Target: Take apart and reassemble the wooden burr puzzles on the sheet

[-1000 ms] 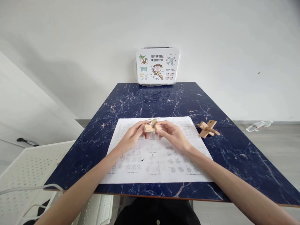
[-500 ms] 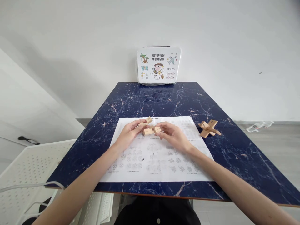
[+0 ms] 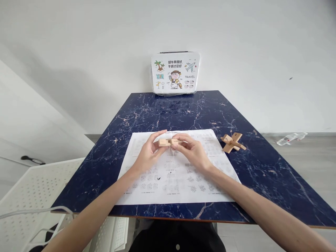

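Light wooden notched puzzle pieces (image 3: 164, 142) are held between my two hands, just above a white printed sheet (image 3: 157, 198). My left hand (image 3: 147, 155) grips the left end, its thumb below and one finger stretched out above the wood. The right end is pinched between the thumb and fingers of my right hand (image 3: 193, 149). Whether these are one piece or two fitted together, I cannot tell. To the right of the sheet lies a cross-shaped wooden assembly (image 3: 232, 142) of interlocked, numbered pieces, touched by neither hand.
The dark blue marbled table (image 3: 173, 115) carries the sheet. A white case with cartoon prints (image 3: 175, 74) stands at its far edge against the wall. White perforated shelving (image 3: 34, 189) with a white cable (image 3: 39, 211) is at the left. A clear plastic bottle (image 3: 291, 139) lies on the floor at right.
The tilted wooden piece in my left hand no longer shows apart from the other wood. The left index finger has stretched out, and the held wood has risen slightly and levelled.
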`<state>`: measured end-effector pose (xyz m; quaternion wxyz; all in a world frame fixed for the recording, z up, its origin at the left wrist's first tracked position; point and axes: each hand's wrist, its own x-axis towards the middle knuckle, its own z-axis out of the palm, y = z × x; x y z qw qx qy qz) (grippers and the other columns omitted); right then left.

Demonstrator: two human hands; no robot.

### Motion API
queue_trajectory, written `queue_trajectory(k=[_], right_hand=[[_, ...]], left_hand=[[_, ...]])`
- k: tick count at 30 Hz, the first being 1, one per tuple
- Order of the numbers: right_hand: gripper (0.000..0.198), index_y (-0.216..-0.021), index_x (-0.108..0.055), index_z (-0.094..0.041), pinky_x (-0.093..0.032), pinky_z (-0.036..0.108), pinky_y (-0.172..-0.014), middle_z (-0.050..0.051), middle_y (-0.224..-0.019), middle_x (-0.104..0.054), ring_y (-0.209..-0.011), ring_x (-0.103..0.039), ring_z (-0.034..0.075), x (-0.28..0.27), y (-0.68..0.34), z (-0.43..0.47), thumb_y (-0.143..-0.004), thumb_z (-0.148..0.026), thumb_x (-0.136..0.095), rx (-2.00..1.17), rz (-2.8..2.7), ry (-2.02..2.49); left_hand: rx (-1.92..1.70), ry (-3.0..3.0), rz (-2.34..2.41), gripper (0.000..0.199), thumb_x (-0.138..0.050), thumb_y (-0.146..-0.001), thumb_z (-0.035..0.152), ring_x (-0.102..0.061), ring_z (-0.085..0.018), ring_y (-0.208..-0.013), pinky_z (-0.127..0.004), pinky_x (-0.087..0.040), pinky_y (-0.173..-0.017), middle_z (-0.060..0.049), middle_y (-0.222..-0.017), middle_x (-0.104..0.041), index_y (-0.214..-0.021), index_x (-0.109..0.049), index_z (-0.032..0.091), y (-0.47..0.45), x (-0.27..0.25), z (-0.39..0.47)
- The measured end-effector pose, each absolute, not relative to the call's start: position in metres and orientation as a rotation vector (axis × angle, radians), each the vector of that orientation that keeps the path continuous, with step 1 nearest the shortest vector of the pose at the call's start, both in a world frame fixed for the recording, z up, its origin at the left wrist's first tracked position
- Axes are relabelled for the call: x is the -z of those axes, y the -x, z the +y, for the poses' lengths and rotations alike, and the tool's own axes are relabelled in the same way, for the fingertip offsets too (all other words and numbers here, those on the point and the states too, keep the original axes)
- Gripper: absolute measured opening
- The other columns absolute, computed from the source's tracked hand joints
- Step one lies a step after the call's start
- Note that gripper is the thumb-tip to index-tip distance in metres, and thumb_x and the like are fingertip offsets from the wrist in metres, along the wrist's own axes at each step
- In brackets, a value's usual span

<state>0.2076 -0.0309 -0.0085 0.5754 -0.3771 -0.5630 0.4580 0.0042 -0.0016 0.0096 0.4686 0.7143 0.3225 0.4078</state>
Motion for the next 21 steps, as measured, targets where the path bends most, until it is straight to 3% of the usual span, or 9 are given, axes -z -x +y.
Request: queue_trajectory(k=[3, 5, 7, 9, 12, 15, 21], right_hand=[[0.025, -0.107, -0.077, -0.027, -0.062, 0.046, -0.097, 0.008, -0.126, -0.064, -0.102, -0.070, 0.023, 0.007, -0.210, -0.030, -0.090, -0.045, -0.080, -0.973, -1.324, 0.894], [0.023, -0.108, -0.078, -0.027, -0.062, 0.047, -0.099, 0.009, -0.125, -0.063, -0.107, -0.069, 0.024, 0.006, -0.211, -0.030, -0.091, -0.043, -0.080, -0.929, -1.354, 0.870], [0.021, -0.110, -0.078, -0.028, -0.062, 0.047, -0.099, 0.009, -0.126, -0.062, -0.109, -0.069, 0.025, 0.005, -0.211, -0.032, -0.093, -0.041, -0.078, -0.911, -1.386, 0.841], [0.023, -0.113, -0.077, -0.028, -0.062, 0.047, -0.101, 0.010, -0.128, -0.062, -0.112, -0.069, 0.025, 0.005, -0.210, -0.032, -0.094, -0.040, -0.077, -0.906, -1.403, 0.822], [0.028, -0.118, -0.074, -0.028, -0.061, 0.047, -0.102, 0.010, -0.131, -0.063, -0.111, -0.071, 0.025, 0.006, -0.210, -0.031, -0.095, -0.044, -0.076, -0.935, -1.387, 0.837], [0.036, -0.123, -0.070, -0.027, -0.064, 0.047, -0.097, 0.010, -0.126, -0.069, -0.097, -0.076, 0.023, 0.007, -0.212, -0.029, -0.096, -0.051, -0.072, -1.031, -1.310, 0.889], [0.039, -0.114, -0.067, -0.022, -0.065, 0.043, -0.087, 0.010, -0.110, -0.075, -0.085, -0.076, 0.021, 0.006, -0.218, -0.024, -0.095, -0.056, -0.072, -1.109, -1.123, 0.942]], left_hand=[[-1.053, -1.871, 0.866, 0.039, -0.073, -0.097, 0.039, -0.063, -0.024, -0.117, -0.037, -0.054, -0.099, -0.011, -0.138, -0.060, -0.133, -0.066, 0.026, -0.001, -0.016, -0.001], [-0.987, -1.872, 0.880, 0.031, -0.064, -0.102, 0.045, -0.064, -0.019, -0.094, -0.032, -0.054, -0.081, -0.009, -0.114, -0.066, -0.124, -0.071, 0.023, 0.001, -0.019, -0.001], [-0.886, -1.770, 0.834, 0.036, -0.057, -0.106, 0.049, -0.056, -0.014, -0.069, -0.028, -0.047, -0.062, -0.005, -0.090, -0.064, -0.124, -0.071, 0.021, 0.001, -0.020, -0.001], [-0.861, -1.667, 0.786, 0.039, -0.057, -0.105, 0.052, -0.051, -0.012, -0.060, -0.027, -0.041, -0.054, -0.003, -0.082, -0.062, -0.123, -0.070, 0.019, 0.001, -0.019, 0.000], [-0.950, -1.537, 0.789, 0.037, -0.064, -0.102, 0.052, -0.052, -0.012, -0.063, -0.027, -0.043, -0.058, -0.002, -0.079, -0.060, -0.114, -0.071, 0.017, 0.001, -0.017, 0.004], [-1.052, -1.388, 0.788, 0.038, -0.071, -0.097, 0.054, -0.052, -0.012, -0.066, -0.026, -0.046, -0.065, 0.001, -0.073, -0.057, -0.106, -0.070, 0.017, 0.003, -0.015, 0.010], [-0.923, -1.300, 0.628, 0.038, -0.068, -0.099, 0.054, -0.066, -0.016, -0.074, -0.030, -0.052, -0.068, -0.007, -0.094, -0.070, -0.109, -0.066, 0.017, 0.005, -0.012, 0.014]])
